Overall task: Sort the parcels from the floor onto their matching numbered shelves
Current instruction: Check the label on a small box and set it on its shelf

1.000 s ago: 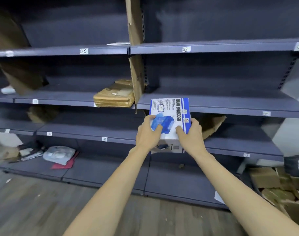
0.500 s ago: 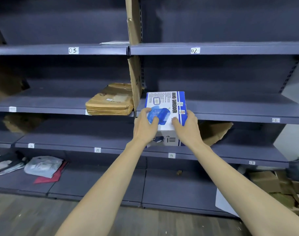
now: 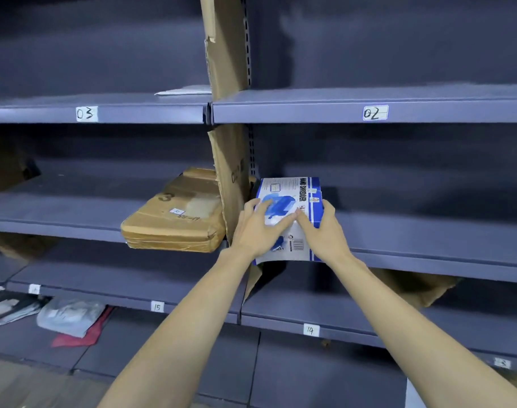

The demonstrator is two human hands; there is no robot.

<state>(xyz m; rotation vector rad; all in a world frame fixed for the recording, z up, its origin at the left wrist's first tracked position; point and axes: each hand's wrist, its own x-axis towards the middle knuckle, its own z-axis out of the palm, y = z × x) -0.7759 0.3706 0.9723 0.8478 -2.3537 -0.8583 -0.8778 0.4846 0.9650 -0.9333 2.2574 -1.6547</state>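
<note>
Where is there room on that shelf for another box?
Bare shelf stretches right of the blue box that both hands hold. Left of the cardboard divider, the brown parcel crowds the divider's side; farther left it's bare.

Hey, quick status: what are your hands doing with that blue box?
Left hand and right hand both gripping blue-and-white cardboard shredder box. Box partly on grey metal shelf, near end overhanging. Upright brown cardboard divider close on left.
</note>
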